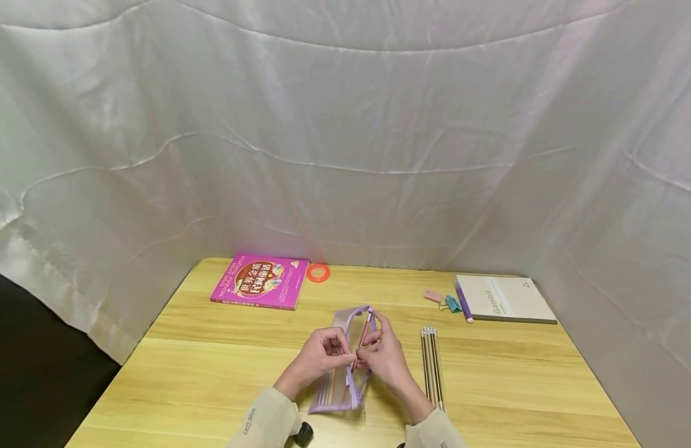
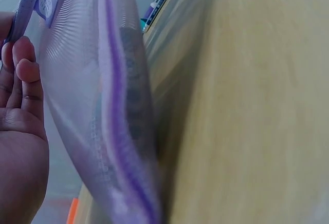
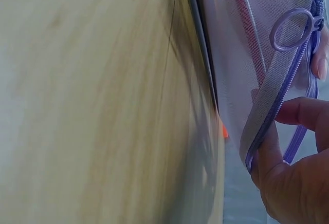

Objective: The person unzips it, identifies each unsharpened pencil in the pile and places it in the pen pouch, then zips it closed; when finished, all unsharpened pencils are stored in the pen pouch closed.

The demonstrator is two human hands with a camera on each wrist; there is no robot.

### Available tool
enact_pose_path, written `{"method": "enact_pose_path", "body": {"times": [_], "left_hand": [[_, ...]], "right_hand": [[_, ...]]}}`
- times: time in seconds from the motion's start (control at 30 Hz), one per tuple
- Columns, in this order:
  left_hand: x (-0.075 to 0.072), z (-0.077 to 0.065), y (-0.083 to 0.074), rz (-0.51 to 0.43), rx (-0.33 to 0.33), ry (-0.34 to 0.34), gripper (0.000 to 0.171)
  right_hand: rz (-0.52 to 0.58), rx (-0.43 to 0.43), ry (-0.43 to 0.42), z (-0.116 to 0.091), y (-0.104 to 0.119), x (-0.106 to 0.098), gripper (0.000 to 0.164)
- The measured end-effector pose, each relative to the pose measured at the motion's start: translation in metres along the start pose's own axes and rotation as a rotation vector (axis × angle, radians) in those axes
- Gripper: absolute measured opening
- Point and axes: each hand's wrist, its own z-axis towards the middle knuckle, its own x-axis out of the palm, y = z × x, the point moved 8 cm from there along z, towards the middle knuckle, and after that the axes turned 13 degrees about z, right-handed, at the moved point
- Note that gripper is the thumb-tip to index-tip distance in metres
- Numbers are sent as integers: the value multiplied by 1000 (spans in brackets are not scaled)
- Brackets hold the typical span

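A see-through mesh zip pencil case point(image 1: 335, 398) with purple trim stands tilted between both hands over the table, its zipped mouth spread apart. My left hand point(image 1: 318, 358) pinches one edge of that mouth between thumb and fingertips. On the opposite edge, my right hand point(image 1: 389, 361) grips the zip band with thumb and fingers, as the right wrist view shows. A ring-shaped zip pull point(image 3: 272, 31) hangs near the far end of the zip. Through the mesh shows a slim pinkish-red stick point(image 3: 249, 34); its kind cannot be told.
Right of the case lies a bundle of striped pencils point(image 1: 431, 364). Farther back are a pink eraser point(image 1: 433, 295), a teal binder clip point(image 1: 453, 303), a purple marker point(image 1: 464, 301) and a notebook point(image 1: 510, 298). A pink book point(image 1: 289, 286) and a red tape roll point(image 1: 318, 273) lie back left.
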Motion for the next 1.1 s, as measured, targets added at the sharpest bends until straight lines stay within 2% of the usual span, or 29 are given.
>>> {"method": "enact_pose_path", "body": {"times": [0.37,0.63,0.97,1.1], "left_hand": [[1,0,-1,3,-8,-1,14],[2,0,3,22,-35,7,15],[3,1,2,36,-24,16,16],[3,2,2,30,1,23,16]], "right_hand": [[38,24,-2,-1,2,-2,92],[12,40,13,0,3,0,94],[15,48,-11,1,0,2,102],[15,55,-14,2,-2,2,103]]}}
